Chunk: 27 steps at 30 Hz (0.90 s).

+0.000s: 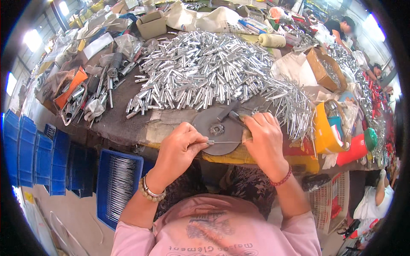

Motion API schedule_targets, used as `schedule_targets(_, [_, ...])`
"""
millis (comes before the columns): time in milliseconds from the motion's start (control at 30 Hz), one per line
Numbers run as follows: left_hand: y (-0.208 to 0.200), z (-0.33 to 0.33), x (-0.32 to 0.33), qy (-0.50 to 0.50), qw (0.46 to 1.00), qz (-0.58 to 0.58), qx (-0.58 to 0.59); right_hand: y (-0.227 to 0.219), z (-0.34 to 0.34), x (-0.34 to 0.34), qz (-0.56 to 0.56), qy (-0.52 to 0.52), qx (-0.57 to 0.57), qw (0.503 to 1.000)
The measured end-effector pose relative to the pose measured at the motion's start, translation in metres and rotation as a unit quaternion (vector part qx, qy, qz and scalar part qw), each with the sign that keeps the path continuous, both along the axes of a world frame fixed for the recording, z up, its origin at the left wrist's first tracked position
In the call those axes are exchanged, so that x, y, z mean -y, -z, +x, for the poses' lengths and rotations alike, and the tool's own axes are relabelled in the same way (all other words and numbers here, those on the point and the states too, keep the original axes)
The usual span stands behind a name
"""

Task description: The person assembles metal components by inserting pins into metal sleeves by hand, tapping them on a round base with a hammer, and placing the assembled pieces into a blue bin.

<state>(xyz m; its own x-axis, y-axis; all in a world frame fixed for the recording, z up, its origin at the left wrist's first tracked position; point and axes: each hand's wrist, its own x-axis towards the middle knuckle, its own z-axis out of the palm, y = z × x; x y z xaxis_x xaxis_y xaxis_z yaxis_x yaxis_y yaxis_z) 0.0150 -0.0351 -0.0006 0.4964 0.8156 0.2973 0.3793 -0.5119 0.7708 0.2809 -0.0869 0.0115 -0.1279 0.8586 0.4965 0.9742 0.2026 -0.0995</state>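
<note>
My left hand [183, 140] pinches a short silver metal tube [209, 142] between thumb and fingertips. From the tube a thin metal rod [232, 142] runs level to the right, its other end at the fingers of my right hand [263, 135]. That hand is also closed around the handle of a dark hammer [229, 110], whose head lies over the far side of a round grey metal plate [200, 120]. On the plate sits a small ring-shaped metal piece [217, 129]. What my right fingertips grip is partly hidden.
Beyond the plate spreads a big heap of silver tubes [205, 68], with thin rods [294, 106] piled at its right. Hand tools [111, 77] lie left. A yellow container [324, 128] and red bottle [352, 152] stand right. A blue crate [99, 187] of rods is lower left.
</note>
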Motion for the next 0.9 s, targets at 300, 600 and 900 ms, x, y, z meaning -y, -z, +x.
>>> schedule_targets(300, [0.006, -0.001, -0.004, 0.015, 1.000, 0.017, 0.010, -0.026, -0.023, 0.049, 0.052, -0.070, -0.147, 0.985])
schedule_targets(600, [0.004, -0.002, -0.001, 0.007, 0.999, 0.036, 0.007, -0.031, -0.027, 0.056, 0.056, -0.093, -0.164, 0.980])
schedule_targets(900, [0.007, -0.004, -0.001, 0.009, 1.000, -0.006, 0.006, -0.020, -0.030, 0.058, 0.003, -0.093, -0.155, 0.984])
